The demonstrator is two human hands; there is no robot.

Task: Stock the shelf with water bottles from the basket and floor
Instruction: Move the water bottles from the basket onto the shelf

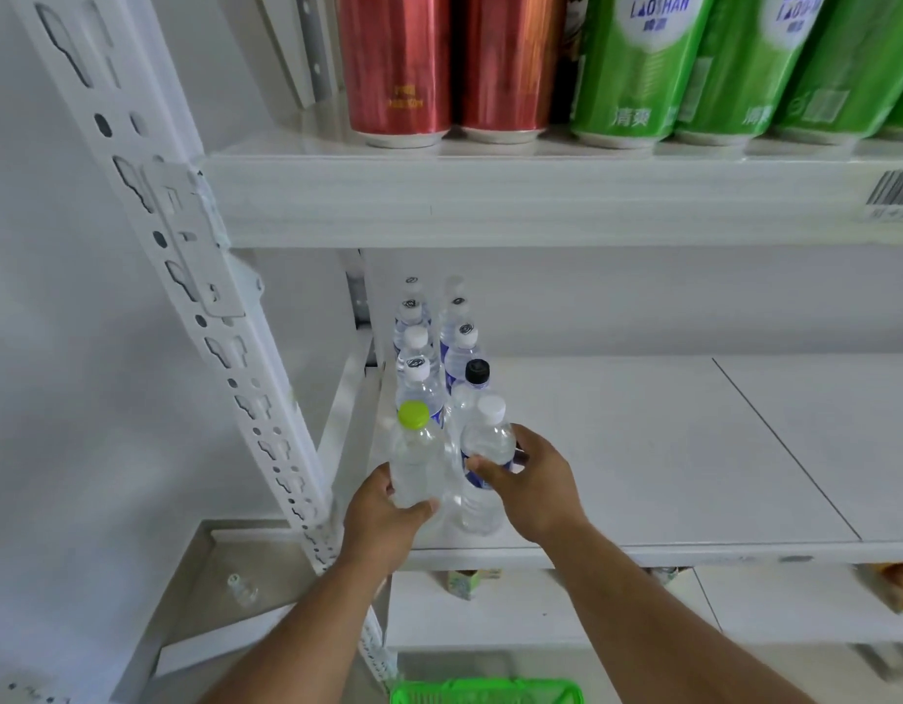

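Two rows of clear water bottles stand at the left end of the white middle shelf (667,449). My left hand (383,515) grips a clear bottle with a lime-green cap (414,449) at the front of the left row. My right hand (533,482) grips a white-capped bottle with a blue label (487,439) at the front of the right row. Behind it stands a black-capped bottle (475,378), then several white-capped bottles (416,343) further back. The green basket (485,692) shows only its rim at the bottom edge.
A perforated white shelf upright (205,297) slants down the left. The upper shelf (540,195) carries red cans (396,68) and green cans (637,68). One small bottle (240,589) lies on the floor at lower left. A lower shelf holds a small green box (467,584).
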